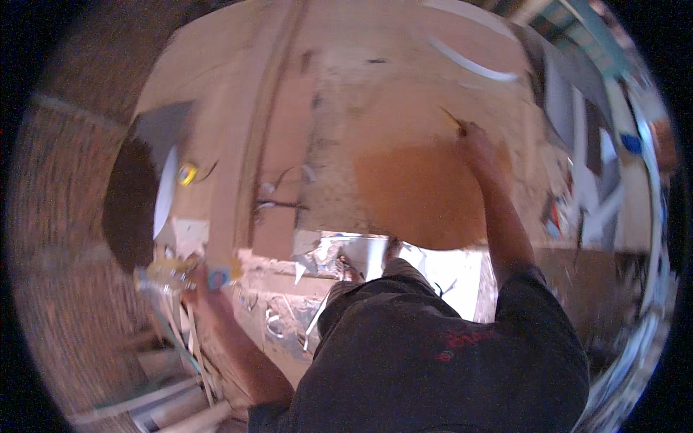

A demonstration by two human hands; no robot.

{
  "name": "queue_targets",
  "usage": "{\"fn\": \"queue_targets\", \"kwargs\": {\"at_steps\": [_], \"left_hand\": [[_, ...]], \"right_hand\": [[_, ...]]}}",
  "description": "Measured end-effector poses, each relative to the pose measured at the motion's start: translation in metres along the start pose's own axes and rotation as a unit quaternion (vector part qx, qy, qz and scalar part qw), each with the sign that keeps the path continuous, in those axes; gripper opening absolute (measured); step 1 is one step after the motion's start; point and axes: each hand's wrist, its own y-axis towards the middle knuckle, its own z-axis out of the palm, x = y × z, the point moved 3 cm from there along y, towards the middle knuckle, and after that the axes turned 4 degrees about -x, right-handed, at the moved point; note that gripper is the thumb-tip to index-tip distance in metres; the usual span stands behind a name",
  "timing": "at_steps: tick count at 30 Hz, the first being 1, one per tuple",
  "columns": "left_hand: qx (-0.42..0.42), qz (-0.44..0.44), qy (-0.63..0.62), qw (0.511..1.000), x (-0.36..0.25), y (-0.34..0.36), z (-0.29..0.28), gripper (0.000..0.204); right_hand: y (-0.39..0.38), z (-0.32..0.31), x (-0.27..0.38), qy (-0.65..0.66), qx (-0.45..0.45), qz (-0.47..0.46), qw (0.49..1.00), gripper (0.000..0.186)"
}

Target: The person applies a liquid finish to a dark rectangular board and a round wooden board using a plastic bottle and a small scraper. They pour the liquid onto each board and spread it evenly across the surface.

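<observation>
on our broad worktable [368, 94], we seem to be working over the orange-brown patch [426, 191] at the near edge; our left hand [207, 285] grips a blurred yellowish see-through object [162, 276], our right hand [473, 138] a thin yellow tool [449, 115], which calls for steadiness next. a long strip [249, 144] lies between patch and yellow tape measure [187, 174].

Head camera: a wide fisheye looks steeply down from the wearer's head.
Closest to lens: the dark shirt [433, 368], at lower center.
Farther off: the worktable [350, 101], viewed from above.
</observation>
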Motion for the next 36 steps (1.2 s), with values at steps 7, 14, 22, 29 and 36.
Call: {"fn": "queue_targets", "kwargs": {"at_steps": [7, 14, 22, 29, 36], "left_hand": [[0.039, 0.055, 0.092, 0.994, -0.033, -0.025, 0.067, 0.049], [0.148, 0.200, 0.407, 0.879, -0.035, 0.069, 0.105, 0.058], [0.290, 0.381, 0.499, 0.722, 0.077, 0.249, 0.146, 0.060], [0.411, 0.364, 0.513, 0.660, 0.149, 0.323, 0.113, 0.079], [0.409, 0.292, 0.557, 0.661, 0.125, 0.311, 0.110, 0.102]], "right_hand": [[-0.010, 0.078, 0.032, -0.146, 0.014, -0.130, 0.981, 0.045], [-0.105, -0.042, 0.066, 0.157, -0.052, -0.047, 0.985, 0.041], [-0.178, -0.023, -0.022, 0.182, -0.123, 0.120, 0.968, 0.043], [-0.241, -0.041, 0.027, 0.168, -0.214, 0.156, 0.950, 0.019], [-0.260, -0.044, 0.029, 0.153, -0.246, 0.193, 0.937, 0.019]]}}
